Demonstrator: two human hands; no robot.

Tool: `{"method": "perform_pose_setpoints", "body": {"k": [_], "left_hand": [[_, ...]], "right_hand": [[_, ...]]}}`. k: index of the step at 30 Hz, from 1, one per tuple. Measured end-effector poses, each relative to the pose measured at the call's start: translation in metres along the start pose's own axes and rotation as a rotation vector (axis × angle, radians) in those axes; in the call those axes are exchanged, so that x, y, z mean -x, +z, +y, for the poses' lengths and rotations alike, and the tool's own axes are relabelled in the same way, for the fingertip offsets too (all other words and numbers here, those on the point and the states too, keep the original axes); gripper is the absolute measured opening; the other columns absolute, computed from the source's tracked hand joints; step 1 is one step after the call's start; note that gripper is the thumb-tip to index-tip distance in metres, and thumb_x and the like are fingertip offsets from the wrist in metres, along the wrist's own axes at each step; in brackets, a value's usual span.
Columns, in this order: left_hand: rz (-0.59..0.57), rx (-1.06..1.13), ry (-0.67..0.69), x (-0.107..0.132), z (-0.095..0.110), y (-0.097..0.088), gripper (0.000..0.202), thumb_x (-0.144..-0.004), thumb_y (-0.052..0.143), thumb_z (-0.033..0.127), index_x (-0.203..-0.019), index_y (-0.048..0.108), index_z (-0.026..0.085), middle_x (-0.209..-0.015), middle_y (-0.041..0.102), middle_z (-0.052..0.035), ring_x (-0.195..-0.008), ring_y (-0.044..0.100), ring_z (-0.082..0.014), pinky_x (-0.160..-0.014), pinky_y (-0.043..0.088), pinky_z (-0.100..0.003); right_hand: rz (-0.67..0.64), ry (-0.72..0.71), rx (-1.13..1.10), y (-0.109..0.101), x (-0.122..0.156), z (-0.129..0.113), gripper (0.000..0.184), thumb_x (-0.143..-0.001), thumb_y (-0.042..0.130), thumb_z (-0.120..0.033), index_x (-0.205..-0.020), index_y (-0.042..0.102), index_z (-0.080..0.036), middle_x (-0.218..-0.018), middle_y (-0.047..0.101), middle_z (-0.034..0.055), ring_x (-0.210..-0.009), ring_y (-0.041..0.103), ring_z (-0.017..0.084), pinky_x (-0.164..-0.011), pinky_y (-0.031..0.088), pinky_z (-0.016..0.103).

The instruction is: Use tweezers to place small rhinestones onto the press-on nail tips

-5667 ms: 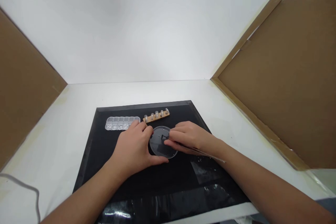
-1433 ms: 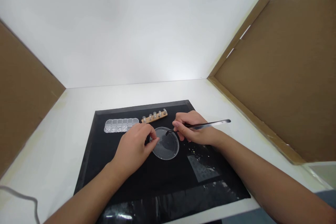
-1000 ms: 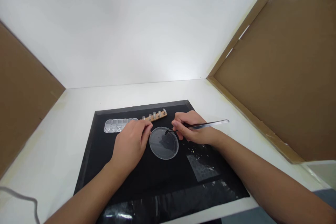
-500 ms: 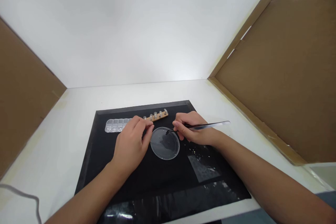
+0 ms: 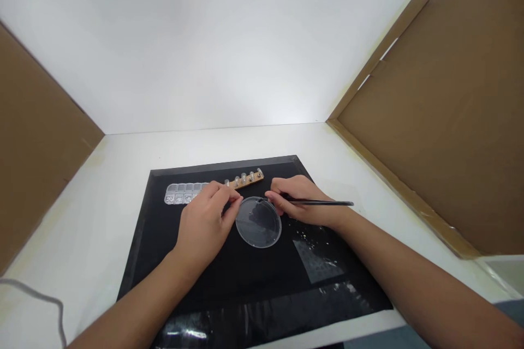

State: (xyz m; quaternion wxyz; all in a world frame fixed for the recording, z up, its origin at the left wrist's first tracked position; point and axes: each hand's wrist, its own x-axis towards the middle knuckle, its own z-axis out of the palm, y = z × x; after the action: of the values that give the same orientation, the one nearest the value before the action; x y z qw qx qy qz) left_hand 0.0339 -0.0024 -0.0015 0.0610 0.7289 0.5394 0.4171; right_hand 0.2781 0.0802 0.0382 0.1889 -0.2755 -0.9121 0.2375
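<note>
My right hand is closed around a pair of tweezers with dark bent tips. The tips hover at or over the far edge of a round clear dish; whether they grip anything is too small to tell. At the dish's left edge, my left hand has thumb and forefinger pinched together; anything between them cannot be made out. Just beyond these fingers lies a wooden strip bearing several clear, nail-like pieces, its left end hidden by the hand. A clear compartment box with shiny bits is partly covered by that hand.
A black mat lies under everything on the white table. Small shiny specks and a translucent sheet sit right of the dish. Cardboard panels stand at both sides, and a grey cable lies at left.
The tweezer tips have shifted from inside the dish toward its far edge, and the shaft has turned flatter. My left hand has kept its pinch in nearly the same place.
</note>
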Motion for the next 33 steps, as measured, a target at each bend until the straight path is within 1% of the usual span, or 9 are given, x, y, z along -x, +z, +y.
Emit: {"method": "perform_pose_setpoints", "body": {"k": [4,8,12,18,28,33], "left_hand": [[-0.039,0.008,-0.001,0.000,0.000,0.000,0.010,-0.104,0.066,0.024,-0.096,0.072,0.021,-0.093,0.071,-0.0001,-0.076,0.063,-0.0134,-0.066,0.043,-0.026],[-0.031,-0.014,0.001,0.000,0.000,0.000,0.014,-0.106,0.063,0.026,-0.097,0.071,0.021,-0.091,0.071,-0.0006,-0.075,0.064,-0.0135,-0.065,0.042,-0.026],[-0.018,-0.046,0.001,0.000,0.001,0.000,0.017,-0.106,0.061,0.027,-0.094,0.070,0.020,-0.087,0.069,-0.0006,-0.072,0.062,-0.0133,-0.061,0.039,-0.026],[-0.024,-0.052,-0.020,0.000,0.002,0.000,0.016,-0.105,0.061,0.026,-0.093,0.069,0.020,-0.086,0.067,0.0002,-0.068,0.059,-0.0126,-0.059,0.037,-0.026],[-0.032,-0.065,-0.028,0.000,0.002,0.001,0.015,-0.103,0.062,0.025,-0.090,0.068,0.021,-0.085,0.067,0.0010,-0.066,0.057,-0.0122,-0.057,0.037,-0.027],[-0.031,-0.066,-0.032,0.000,0.002,0.001,0.015,-0.104,0.061,0.025,-0.092,0.068,0.021,-0.086,0.067,0.0009,-0.067,0.058,-0.0123,-0.057,0.037,-0.027]], "right_hand": [[0.001,0.013,-0.008,0.002,-0.001,0.001,0.037,-0.111,0.049,-0.032,-0.076,0.055,-0.021,-0.062,0.068,-0.0017,-0.051,0.060,0.012,-0.054,0.040,0.025],[-0.009,0.040,-0.056,0.002,-0.001,0.002,0.037,-0.111,0.049,-0.034,-0.077,0.056,-0.021,-0.063,0.068,-0.0014,-0.050,0.061,0.012,-0.053,0.042,0.025],[-0.011,0.071,-0.117,0.004,0.000,0.002,0.037,-0.111,0.049,-0.037,-0.079,0.056,-0.022,-0.063,0.069,-0.0022,-0.047,0.061,0.011,-0.050,0.043,0.024],[-0.022,0.105,-0.167,0.007,0.000,0.006,0.037,-0.112,0.049,-0.040,-0.080,0.056,-0.021,-0.064,0.069,-0.0028,-0.043,0.060,0.010,-0.046,0.045,0.022],[-0.011,0.145,-0.196,0.011,0.000,0.009,0.038,-0.113,0.048,-0.043,-0.082,0.055,-0.022,-0.066,0.070,-0.0025,-0.044,0.063,0.010,-0.047,0.048,0.022],[0.001,0.158,-0.212,0.011,0.000,0.009,0.038,-0.113,0.048,-0.044,-0.083,0.057,-0.021,-0.065,0.070,-0.0028,-0.043,0.061,0.010,-0.047,0.048,0.023]]}}
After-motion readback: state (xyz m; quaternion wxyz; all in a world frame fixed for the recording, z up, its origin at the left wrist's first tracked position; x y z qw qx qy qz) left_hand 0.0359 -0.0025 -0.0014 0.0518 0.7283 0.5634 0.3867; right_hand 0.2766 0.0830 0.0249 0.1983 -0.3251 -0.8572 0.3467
